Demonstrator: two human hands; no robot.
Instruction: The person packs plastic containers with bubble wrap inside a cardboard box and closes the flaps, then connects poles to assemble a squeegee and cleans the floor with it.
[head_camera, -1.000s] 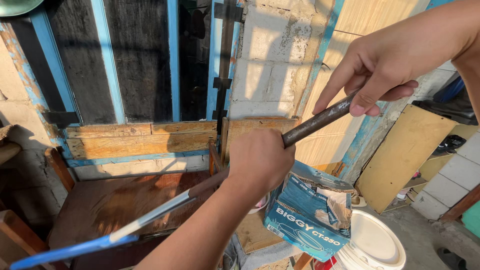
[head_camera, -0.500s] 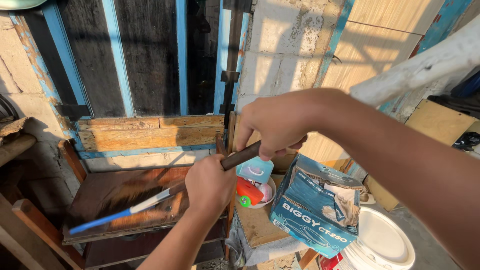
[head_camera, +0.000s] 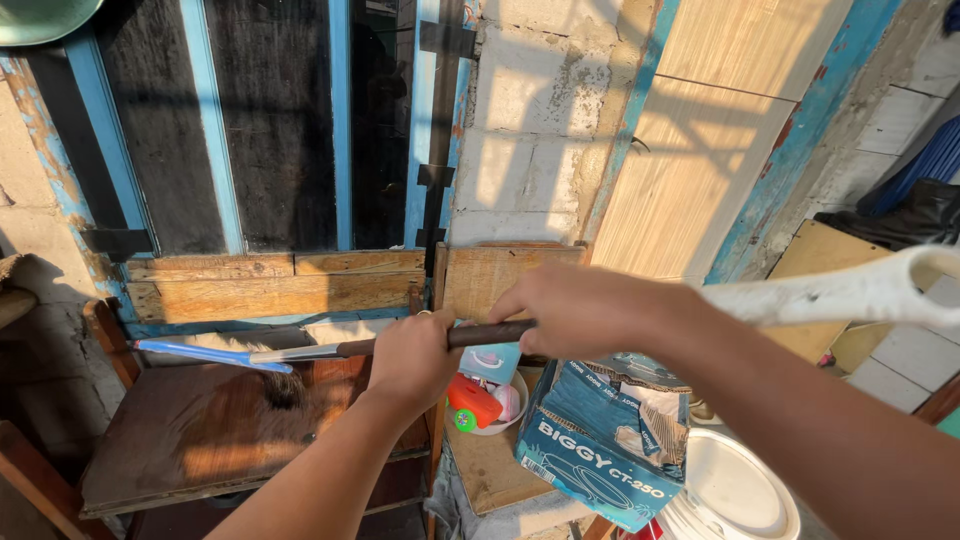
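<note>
Head view: we see left hand (head_camera: 415, 358) and right hand (head_camera: 580, 308) both clenched on the rod (head_camera: 330, 350), held level above the board (head_camera: 200, 430). Tip may gouge it.

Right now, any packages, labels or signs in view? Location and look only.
Torn blue cardboard box: lower centre-right, below the right hand; rectangular, white lettering, top ripped open.
Small red and green plastic container: in a white bowl beside the box, under the left hand; label unreadable.
No signs or screens.
</note>
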